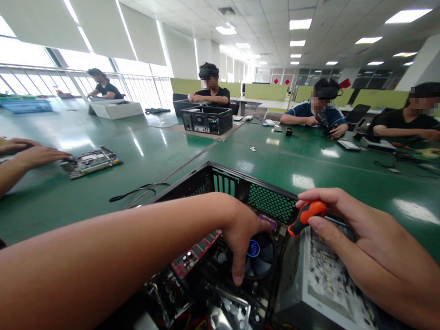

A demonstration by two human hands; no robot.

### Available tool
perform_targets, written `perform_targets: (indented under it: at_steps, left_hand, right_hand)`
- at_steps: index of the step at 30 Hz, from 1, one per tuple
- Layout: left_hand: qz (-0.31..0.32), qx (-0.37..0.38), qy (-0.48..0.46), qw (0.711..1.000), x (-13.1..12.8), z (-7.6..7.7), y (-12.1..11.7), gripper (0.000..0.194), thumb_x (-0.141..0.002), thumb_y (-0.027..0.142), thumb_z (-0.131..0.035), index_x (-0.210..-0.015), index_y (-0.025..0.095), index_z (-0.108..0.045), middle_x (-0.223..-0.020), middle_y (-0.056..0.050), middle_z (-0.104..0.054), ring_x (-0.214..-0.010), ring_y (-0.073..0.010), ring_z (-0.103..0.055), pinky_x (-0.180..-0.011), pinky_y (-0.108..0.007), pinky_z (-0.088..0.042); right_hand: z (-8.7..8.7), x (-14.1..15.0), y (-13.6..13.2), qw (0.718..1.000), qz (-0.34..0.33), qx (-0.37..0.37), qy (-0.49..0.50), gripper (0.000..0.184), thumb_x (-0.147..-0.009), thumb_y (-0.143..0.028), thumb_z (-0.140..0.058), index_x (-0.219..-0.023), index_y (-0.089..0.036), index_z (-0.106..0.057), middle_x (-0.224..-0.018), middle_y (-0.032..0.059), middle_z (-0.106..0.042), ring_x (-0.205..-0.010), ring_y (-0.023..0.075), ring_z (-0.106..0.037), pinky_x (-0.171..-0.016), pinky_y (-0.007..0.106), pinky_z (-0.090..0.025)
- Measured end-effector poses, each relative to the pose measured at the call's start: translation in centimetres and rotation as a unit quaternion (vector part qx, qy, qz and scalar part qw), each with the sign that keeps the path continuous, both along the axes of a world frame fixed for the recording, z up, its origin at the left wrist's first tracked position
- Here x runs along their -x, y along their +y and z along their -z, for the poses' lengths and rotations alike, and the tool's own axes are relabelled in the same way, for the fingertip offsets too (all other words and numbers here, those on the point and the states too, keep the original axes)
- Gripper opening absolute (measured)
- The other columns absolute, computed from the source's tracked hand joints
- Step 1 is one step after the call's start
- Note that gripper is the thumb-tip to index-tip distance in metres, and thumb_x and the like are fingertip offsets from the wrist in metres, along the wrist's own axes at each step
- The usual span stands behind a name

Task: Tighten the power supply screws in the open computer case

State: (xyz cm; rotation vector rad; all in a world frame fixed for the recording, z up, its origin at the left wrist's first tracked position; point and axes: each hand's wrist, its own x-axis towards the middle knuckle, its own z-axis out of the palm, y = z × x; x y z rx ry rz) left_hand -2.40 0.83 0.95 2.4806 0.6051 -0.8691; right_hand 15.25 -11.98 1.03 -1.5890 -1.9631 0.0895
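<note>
My left hand (240,227) reaches down into an open black computer case (202,177). Its thumb and index finger straddle the near-left and back rim of a round black cooling fan (265,262) with a blue hub; the other fingers are hidden. In my right hand (356,237), thumb and fingers pinch a stubby orange and black screwdriver (306,217). The screwdriver leans to the lower left, above the corner of a grey metal power supply box (299,277); its tip does not show. A red memory or circuit board (194,255) lies beneath my left forearm.
Cables and a shiny metal bracket (228,311) fill the near part of the case. On the green table (162,157) lie a black cord (134,191) and a motherboard (93,162), touched by another person's hand (39,157). Several people work beyond, one behind another open case (207,119).
</note>
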Motion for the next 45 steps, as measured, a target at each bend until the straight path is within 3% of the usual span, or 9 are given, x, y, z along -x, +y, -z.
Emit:
perform_targets:
  at_steps: [8,17,27,34,45]
  left_hand:
    - [-0.012,-0.008,0.002,1.0,-0.02,-0.09,-0.11,0.115,-0.037,0.031,-0.076,-0.141,0.026,-0.025,-0.141,-0.007,-0.039,-0.126,-0.0352,-0.036,-0.103,-0.044,-0.03]
    - [0.002,-0.011,0.017,1.0,-0.24,-0.47,-0.21,0.116,-0.039,0.033,-0.075,-0.142,0.023,-0.023,-0.142,-0.008,-0.036,-0.129,-0.0349,-0.032,-0.104,-0.043,-0.029]
    - [-0.006,0.002,0.017,1.0,-0.28,-0.36,-0.18,0.114,-0.04,0.031,-0.075,-0.141,0.025,-0.023,-0.14,-0.007,-0.04,-0.125,-0.0333,-0.038,-0.103,-0.042,-0.031]
    - [0.003,0.001,0.015,1.0,-0.29,-0.39,-0.21,0.114,-0.04,0.033,-0.075,-0.141,0.022,-0.024,-0.14,-0.01,-0.039,-0.126,-0.035,-0.037,-0.102,-0.043,-0.031]
    - [0.009,-0.008,0.016,1.0,-0.26,-0.29,-0.05,0.113,-0.04,0.035,-0.075,-0.141,0.022,-0.025,-0.14,-0.01,-0.039,-0.126,-0.0352,-0.036,-0.102,-0.043,-0.031]
  right_hand:
    - [-0.18,0.48,0.14,0.997,-0.027,-0.065,-0.009,0.025,-0.083,-0.036,-0.056,-0.107,-0.03,-0.059,-0.1,0.0006,-0.065,-0.088,0.0189,-0.063,-0.073,0.029,-0.049]
    - [-0.21,0.36,0.14,0.999,-0.035,-0.036,-0.011,0.033,-0.09,-0.029,-0.044,-0.123,-0.03,-0.049,-0.115,0.0013,-0.061,-0.102,0.0171,-0.059,-0.083,0.028,-0.048]
    - [-0.11,0.44,0.25,0.998,-0.013,-0.053,-0.003,0.022,-0.083,-0.039,-0.054,-0.102,-0.028,-0.057,-0.095,0.0011,-0.066,-0.084,0.0186,-0.064,-0.07,0.028,-0.05]
    - [0.1,0.33,0.19,0.999,-0.018,-0.044,-0.012,0.03,-0.089,-0.031,-0.046,-0.119,-0.032,-0.049,-0.109,-0.0005,-0.064,-0.096,0.0166,-0.062,-0.08,0.027,-0.049]
    - [0.04,0.43,0.15,1.0,-0.015,-0.018,-0.009,0.031,-0.087,-0.033,-0.051,-0.118,-0.03,-0.05,-0.11,0.0015,-0.063,-0.094,0.0188,-0.062,-0.078,0.03,-0.05]
